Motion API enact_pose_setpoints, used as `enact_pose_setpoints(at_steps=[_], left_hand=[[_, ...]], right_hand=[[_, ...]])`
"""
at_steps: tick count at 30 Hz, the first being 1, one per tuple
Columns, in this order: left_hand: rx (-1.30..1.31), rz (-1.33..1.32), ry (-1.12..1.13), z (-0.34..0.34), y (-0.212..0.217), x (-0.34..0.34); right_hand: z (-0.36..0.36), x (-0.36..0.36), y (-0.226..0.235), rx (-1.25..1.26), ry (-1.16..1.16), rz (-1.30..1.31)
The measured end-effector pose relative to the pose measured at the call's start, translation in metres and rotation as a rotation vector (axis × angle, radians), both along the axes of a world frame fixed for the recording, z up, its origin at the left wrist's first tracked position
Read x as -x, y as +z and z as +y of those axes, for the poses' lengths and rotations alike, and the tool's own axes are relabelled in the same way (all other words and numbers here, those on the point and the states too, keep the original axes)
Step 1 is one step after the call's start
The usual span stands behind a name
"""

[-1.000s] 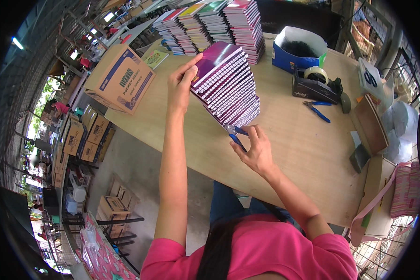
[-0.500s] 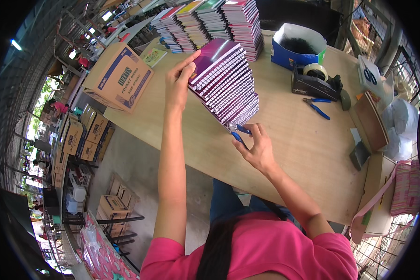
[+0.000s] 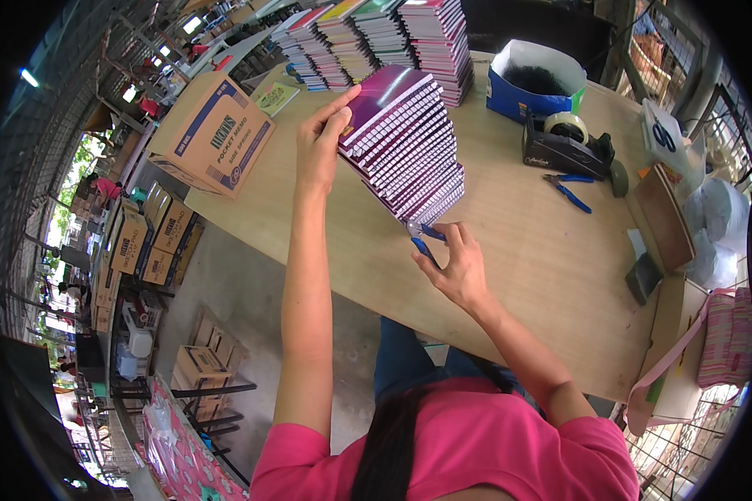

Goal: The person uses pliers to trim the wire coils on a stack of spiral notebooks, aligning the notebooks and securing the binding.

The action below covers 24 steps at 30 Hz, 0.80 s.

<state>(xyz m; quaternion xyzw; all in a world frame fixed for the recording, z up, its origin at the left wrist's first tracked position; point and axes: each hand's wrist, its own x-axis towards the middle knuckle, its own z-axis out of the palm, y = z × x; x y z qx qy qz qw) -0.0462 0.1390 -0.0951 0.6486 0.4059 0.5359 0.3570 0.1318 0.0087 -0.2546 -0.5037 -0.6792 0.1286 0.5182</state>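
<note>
A long wooden worktable (image 3: 526,250) fills the middle of a cluttered open-sided workshop, with cardboard cartons stacked on the floor off its left end. Near the table's middle stands a tall stack of purple spiral notebooks (image 3: 405,146), leaning so that its top overhangs toward the person's left. The left hand (image 3: 319,142) rests against the top of the stack, fingers curled loosely over the upper cover, steadying rather than clamping it. The right hand (image 3: 457,265) sits at the foot of the stack, fingers bent around a blue-handled tool (image 3: 424,240) whose tip touches the lowest notebooks; how firmly it is gripped I cannot tell. Behind the stack, rows of mixed-colour notebook piles (image 3: 376,33) line the far edge. To the stack's right lie a black tape dispenser (image 3: 564,146), blue-handled pliers (image 3: 570,190) and a blue bag (image 3: 533,88); a printed carton (image 3: 213,134) lies to its left.

The stack's lean looks risky: if the left hand eases off, or the tool nudges the bottom notebooks, the pile could slide and fan across the table.
</note>
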Motion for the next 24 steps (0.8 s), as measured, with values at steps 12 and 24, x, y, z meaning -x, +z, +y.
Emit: enact_pose_setpoints(at_steps=[12,24], left_hand=[[-0.002,-0.02,-0.012,0.0,-0.001,0.0],[-0.01,-0.004,0.006,0.001,0.0,0.0]], right_hand=[[-0.001,-0.01,0.0,0.369,0.116,0.229],[0.01,-0.008,-0.014,0.835,0.328,0.626]])
